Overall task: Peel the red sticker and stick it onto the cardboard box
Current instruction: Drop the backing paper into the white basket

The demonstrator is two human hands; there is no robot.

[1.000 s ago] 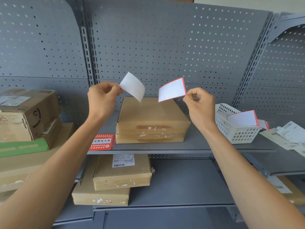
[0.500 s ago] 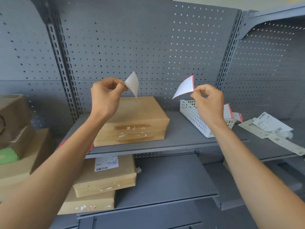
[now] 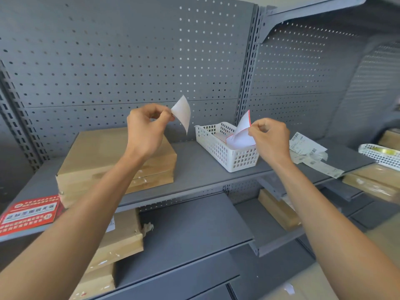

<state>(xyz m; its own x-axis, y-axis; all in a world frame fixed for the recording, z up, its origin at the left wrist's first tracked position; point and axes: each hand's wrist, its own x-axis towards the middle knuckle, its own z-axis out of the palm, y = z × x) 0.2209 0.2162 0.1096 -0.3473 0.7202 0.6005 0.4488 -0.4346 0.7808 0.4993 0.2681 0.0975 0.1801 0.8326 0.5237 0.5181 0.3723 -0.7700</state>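
My left hand (image 3: 145, 128) pinches a plain white sheet (image 3: 183, 112) above the right end of the flat cardboard box (image 3: 93, 156) on the grey shelf. My right hand (image 3: 269, 138) pinches a white sheet with a thin red edge, the red sticker (image 3: 242, 132), seen from its pale back. It hangs over the white plastic basket (image 3: 218, 148), its lower part dipping inside the rim. The two sheets are apart. More red-edged sheets lie in the basket.
Another red sticker (image 3: 28, 214) lies face up at the shelf's front left. Loose shipping labels (image 3: 309, 153) lie right of the basket, and a second white basket (image 3: 379, 154) sits far right. More cardboard boxes (image 3: 123, 237) rest on the lower shelves.
The view has swung to the right. My right hand with the red-edged sheet has come over the white basket. My left hand still holds the white sheet over the box.
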